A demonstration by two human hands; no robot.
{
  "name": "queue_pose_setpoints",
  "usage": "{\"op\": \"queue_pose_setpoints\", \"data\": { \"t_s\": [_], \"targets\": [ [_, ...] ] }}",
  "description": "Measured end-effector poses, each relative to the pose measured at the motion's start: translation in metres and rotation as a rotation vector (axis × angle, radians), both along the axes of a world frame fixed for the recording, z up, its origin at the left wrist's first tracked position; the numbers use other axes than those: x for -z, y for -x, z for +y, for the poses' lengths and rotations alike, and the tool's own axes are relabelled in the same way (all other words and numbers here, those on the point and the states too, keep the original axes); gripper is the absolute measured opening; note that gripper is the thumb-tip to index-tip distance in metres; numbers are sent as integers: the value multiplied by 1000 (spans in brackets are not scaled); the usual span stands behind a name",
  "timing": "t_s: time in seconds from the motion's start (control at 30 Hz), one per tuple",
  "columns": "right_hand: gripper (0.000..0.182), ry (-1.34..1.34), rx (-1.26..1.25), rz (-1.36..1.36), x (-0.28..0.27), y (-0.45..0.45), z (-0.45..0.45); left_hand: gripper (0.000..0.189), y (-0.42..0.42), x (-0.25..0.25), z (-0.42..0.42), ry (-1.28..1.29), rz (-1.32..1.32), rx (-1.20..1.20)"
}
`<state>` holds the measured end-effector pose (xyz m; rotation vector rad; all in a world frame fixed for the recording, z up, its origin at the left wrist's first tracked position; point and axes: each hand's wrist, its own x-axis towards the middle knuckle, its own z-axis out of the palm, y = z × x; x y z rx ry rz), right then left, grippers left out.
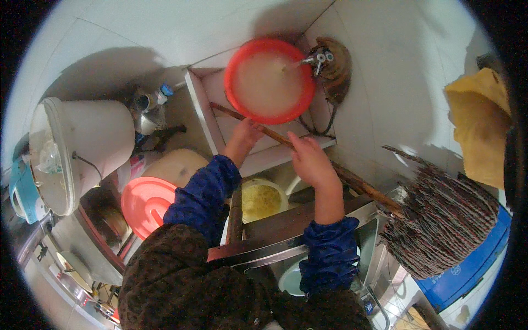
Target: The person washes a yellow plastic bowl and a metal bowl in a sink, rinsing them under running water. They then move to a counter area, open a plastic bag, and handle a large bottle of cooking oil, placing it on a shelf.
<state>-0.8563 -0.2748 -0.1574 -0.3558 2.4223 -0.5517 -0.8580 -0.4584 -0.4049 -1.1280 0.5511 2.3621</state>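
Note:
My left hand (246, 136) grips the wooden handle of a mop just below a red basin. Further along the same handle, my right hand (307, 159) is closed around it. The handle (363, 185) slants down to the right, where the mop's striped string head (445, 222) lies over a blue container. The red plastic basin (270, 82) holds cloudy water and stands in a tiled, walled sink area. A metal tap (315, 61) reaches over its right rim, with a stream running into the water.
A large white bucket (99, 136) lies or leans at the left, near a pink plastic lid (144, 202). A yellow-stained bowl (264, 200) sits under a dark wooden frame (280, 227). A yellow cloth (478, 128) hangs at the right, above the blue container (474, 264).

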Motion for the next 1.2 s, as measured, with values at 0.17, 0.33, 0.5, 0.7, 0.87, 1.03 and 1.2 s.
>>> {"op": "queue_pose_setpoints", "data": {
  "t_s": [0.17,0.33,0.5,0.7,0.87,1.03,1.2],
  "targets": [
    [53,-45,37,12,2,-2,-1,23,4,-11,13,112,-84,35],
    [55,-87,17,-43,-6,3,-4,28,4,-19,11,150,-76,38],
    [56,-102,21,-77,-12,6,-8,30,3,0,6,129,-73,39],
    [54,-15,-30,153,8,-2,2,24,0,-6,10,195,-87,39],
    [53,14,-22,123,11,-1,4,20,10,-20,27,215,-88,-2],
    [52,5,-28,111,11,-2,3,20,8,-20,35,419,52,146],
    [52,-1,-32,145,9,-5,2,32,-12,7,41,736,499,547]
  ]
}}
